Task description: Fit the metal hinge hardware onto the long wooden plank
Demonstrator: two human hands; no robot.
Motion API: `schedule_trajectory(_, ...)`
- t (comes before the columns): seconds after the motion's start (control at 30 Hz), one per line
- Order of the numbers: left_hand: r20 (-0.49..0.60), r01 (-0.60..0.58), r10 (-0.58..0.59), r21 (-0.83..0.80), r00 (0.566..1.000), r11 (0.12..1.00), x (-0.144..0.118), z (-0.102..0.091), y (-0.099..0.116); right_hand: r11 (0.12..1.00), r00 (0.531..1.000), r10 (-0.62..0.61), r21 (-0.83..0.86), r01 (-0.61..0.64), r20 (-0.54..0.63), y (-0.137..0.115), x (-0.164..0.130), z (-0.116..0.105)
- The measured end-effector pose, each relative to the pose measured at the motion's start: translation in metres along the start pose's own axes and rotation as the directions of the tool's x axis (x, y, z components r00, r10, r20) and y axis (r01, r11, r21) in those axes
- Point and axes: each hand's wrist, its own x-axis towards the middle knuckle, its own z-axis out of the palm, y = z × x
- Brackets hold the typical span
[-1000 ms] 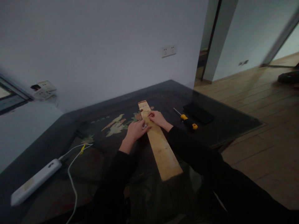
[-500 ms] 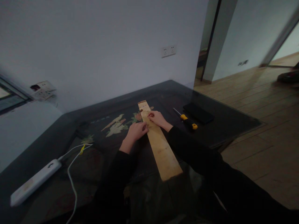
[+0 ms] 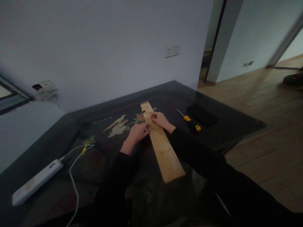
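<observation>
The wooden board [image 3: 164,153] lies on the dark table [image 3: 236,121]. At the board's left edge, the left hand [image 3: 137,132] curls around small pale pieces [image 3: 146,129]; over it, the right hand's [image 3: 161,120] fingertips draw together, contents unclear. Rightward, 1 screwdriver [image 3: 192,124] lies near a flat black object [image 3: 202,114].

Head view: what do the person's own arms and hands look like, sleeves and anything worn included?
The left sleeve and right sleeve are long and black, with no marking that shows, and end near the wrists. The left hand and right hand are bare, without gloves. Finer fabric detail is lost in the dim light.
</observation>
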Motion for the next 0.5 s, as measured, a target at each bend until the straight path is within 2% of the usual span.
schedule_trajectory(0.17, -0.021, 0.033, -0.032, 0.025, 0.999, 0.999, 0.0042, 0.0094, 0.0039, 1.000, 1.000, 0.009, -0.009, -0.009, -0.005, -0.0003, -0.0006, -0.0004)
schedule_trajectory(0.5, -0.069, 0.112, -0.111, 0.009, 0.991, 0.994, 0.0041, 0.0113, 0.0071, 1.000, 1.000, 0.004, -0.023, -0.004, -0.004, 0.0005, 0.0004, 0.0007)
